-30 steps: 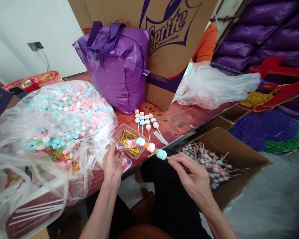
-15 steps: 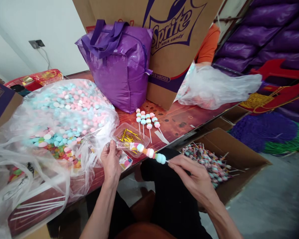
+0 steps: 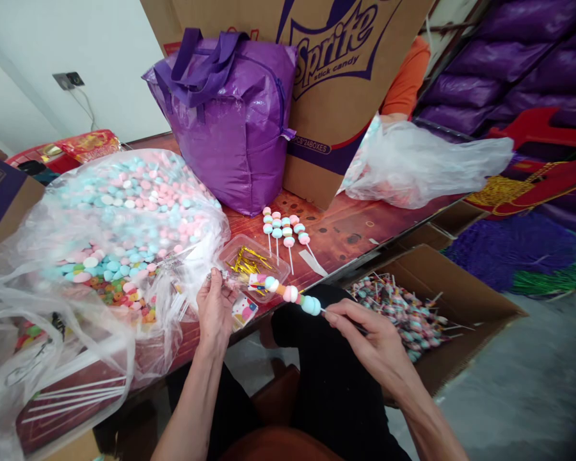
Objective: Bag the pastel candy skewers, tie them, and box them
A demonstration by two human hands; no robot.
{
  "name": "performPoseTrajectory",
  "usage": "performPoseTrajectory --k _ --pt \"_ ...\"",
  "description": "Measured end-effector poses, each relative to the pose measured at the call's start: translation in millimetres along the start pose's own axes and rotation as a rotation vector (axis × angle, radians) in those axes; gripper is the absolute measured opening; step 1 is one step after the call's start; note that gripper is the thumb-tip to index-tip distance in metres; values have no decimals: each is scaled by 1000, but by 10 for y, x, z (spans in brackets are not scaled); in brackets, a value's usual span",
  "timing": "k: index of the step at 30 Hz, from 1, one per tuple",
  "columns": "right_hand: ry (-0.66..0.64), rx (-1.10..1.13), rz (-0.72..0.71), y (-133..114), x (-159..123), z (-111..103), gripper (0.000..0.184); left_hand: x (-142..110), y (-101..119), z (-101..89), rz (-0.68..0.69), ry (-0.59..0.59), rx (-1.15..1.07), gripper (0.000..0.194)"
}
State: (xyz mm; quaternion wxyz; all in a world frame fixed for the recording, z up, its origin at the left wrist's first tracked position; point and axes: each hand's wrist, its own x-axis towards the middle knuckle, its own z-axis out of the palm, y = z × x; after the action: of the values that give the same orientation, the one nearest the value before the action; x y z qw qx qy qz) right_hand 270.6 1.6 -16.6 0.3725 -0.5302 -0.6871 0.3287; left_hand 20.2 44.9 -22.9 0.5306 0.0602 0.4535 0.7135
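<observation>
Between my hands lies a marshmallow candy stick [image 3: 290, 294] in pink, white, blue and orange, slanting down to the right. My right hand [image 3: 372, 342] pinches the bare white stick at its lower end. Past its upper end is a clear printed wrapper [image 3: 237, 279], pinched in the fingers of my left hand [image 3: 216, 310]. How far the wrapper covers the candy I cannot tell. Just behind it sits a clear plastic tray [image 3: 224, 255] with gold twist ties [image 3: 249, 262]. Printed wrappers [image 3: 244, 310] lie beside my left hand.
Several finished-looking candy sticks [image 3: 288, 232] lie behind the tray. A big clear bag of marshmallows [image 3: 139, 205] fills the left; white sticks [image 3: 77, 400] lie in front. A purple bag [image 3: 235, 134] stands behind. An open carton [image 3: 480, 307] of candy sticks is at right. An orange sleeve [image 3: 408, 77] shows behind.
My left hand's fingers have curled in more, and the wrapper looks shorter and more bunched at them. The candy stick and my right hand have hardly moved; the view has shifted slightly.
</observation>
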Motion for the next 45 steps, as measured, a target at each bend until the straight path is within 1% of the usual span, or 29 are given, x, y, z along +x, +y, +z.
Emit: performPoseTrajectory --k 3,5,9,11,13,17,22,26,30,35,38,41,43,45 --pt "-8 0 5 -24 -6 1 23 1 -23 -12 29 -12 22 50" --pt "-8 12 28 -53 -12 -1 24 -3 -52 -28 83 -7 75 48" --pt "-17 93 157 -99 -17 -2 29 -15 -100 -57 183 -9 183 46" --pt "-54 135 218 -96 -16 -1 31 -17 -104 -61 190 -16 186 45" --pt "-107 155 245 -80 -12 1 33 -12 -96 -58 174 -11 156 45" --pt "-151 135 243 -57 -7 5 35 14 -75 -49 113 17 75 49" --pt "-142 117 219 -72 -18 3 37 26 -71 -46 100 38 64 48" --pt "-132 111 225 -93 -22 6 39 14 -84 -51 94 28 67 48" --pt "-134 125 231 -119 -24 14 39 14 -108 -63 117 14 65 46" --pt "-230 226 288 -136 -15 -6 38 13 -128 -73 187 10 91 43" --pt "-263 250 300 -163 -2 -10 38 -12 -130 -70 225 -35 118 39" --pt "-222 215 263 -198 -4 28 35 -43 -128 -70 275 -101 197 36" --pt "-157 204 247 -213 -19 76 34 -53 -122 -77 327 -75 236 36" --pt "-91 217 246 -220 -41 127 34 -54 -113 -90 346 -27 237 36"
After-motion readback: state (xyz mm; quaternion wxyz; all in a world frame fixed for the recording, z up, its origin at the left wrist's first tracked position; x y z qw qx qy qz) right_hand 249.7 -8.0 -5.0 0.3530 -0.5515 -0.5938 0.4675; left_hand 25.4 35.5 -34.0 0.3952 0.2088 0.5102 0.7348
